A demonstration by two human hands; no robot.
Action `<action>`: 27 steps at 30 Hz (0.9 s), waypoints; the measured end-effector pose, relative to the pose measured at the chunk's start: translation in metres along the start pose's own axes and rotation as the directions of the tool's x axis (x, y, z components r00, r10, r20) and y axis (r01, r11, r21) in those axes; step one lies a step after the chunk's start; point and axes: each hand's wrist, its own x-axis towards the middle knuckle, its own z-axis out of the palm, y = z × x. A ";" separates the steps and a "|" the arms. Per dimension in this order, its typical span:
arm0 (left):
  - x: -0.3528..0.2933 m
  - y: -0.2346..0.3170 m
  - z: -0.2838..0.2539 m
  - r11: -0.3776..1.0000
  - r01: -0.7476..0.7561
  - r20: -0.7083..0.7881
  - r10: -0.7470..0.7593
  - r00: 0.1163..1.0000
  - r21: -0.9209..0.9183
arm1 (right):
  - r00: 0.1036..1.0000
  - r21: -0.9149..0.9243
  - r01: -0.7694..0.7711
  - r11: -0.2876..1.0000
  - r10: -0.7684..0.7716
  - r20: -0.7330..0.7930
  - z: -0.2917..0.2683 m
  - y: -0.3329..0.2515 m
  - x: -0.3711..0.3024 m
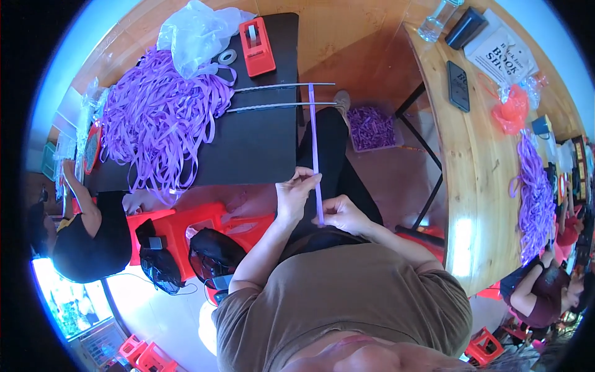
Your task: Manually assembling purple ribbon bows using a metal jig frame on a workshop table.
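Note:
A narrow purple ribbon runs taut from the far one of two thin metal rods toward my lap, crossing the near rod. My left hand pinches it partway down. Lower, beside my lap, my right hand has its fingers closed on the ribbon's near end. Both the far rod and the near rod stick out past the right edge of the dark table. How the ribbon is fixed at the far rod is too small to tell.
A big heap of purple ribbons covers the table's left, near a red tape dispenser and a plastic bag. On the floor stands a bin of purple pieces. The wooden table at right bears a phone. People sit on both sides.

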 end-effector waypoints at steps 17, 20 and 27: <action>0.012 0.007 -0.007 0.954 0.276 0.167 -0.255 0.952 -0.116 | 0.996 0.059 -0.075 0.995 0.072 0.051 0.006 -0.015 -0.001; 0.010 0.002 -0.011 0.950 0.301 0.203 -0.280 0.938 -0.082 | 0.995 0.094 -0.099 0.991 0.096 0.040 0.006 -0.013 -0.002; 0.012 0.001 -0.015 0.977 0.212 0.198 -0.202 0.959 -0.029 | 0.998 0.114 -0.058 0.992 0.057 0.014 0.002 0.001 -0.001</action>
